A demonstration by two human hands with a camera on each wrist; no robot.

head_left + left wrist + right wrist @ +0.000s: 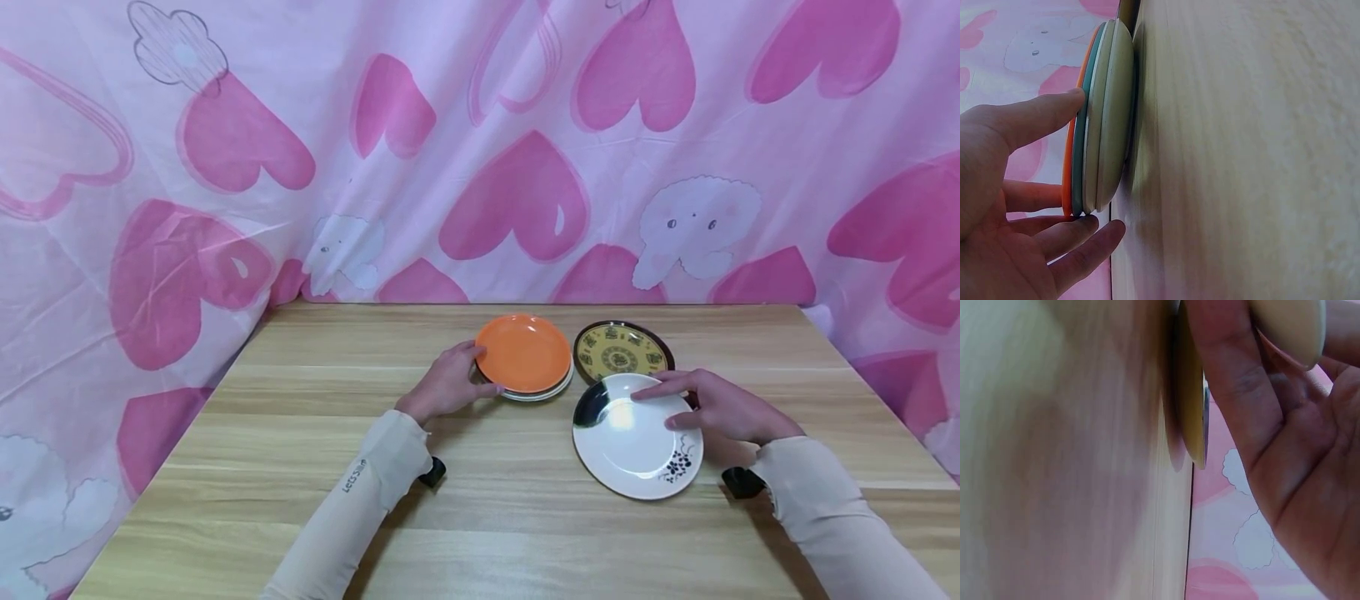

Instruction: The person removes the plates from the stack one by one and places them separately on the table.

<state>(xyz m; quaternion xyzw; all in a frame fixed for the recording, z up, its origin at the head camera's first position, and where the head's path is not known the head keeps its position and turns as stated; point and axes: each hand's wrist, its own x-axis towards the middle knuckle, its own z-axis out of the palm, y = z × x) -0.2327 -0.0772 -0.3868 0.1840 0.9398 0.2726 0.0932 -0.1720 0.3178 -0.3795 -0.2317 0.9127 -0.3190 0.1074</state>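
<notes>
An orange plate (pixel 522 354) tops a stack on the table; below its rim, a green plate (pixel 1086 125) and cream-white plates (pixel 1116 119) show in the left wrist view. My left hand (pixel 448 383) touches the stack's near left edge, thumb at the front rim and fingers spread along the left side. To the right, my right hand (pixel 723 406) holds a white plate (pixel 630 450) with a black patch and dark floral print, gripping its upper right rim. That plate is raised off the table. Behind it lies a yellow plate (pixel 618 350) with a dark brown rim, partly hidden.
The wooden table (pixel 495 533) stretches out around the plates. A pink curtain (pixel 480 167) with hearts and white cartoon animals hangs behind the far edge and along both sides.
</notes>
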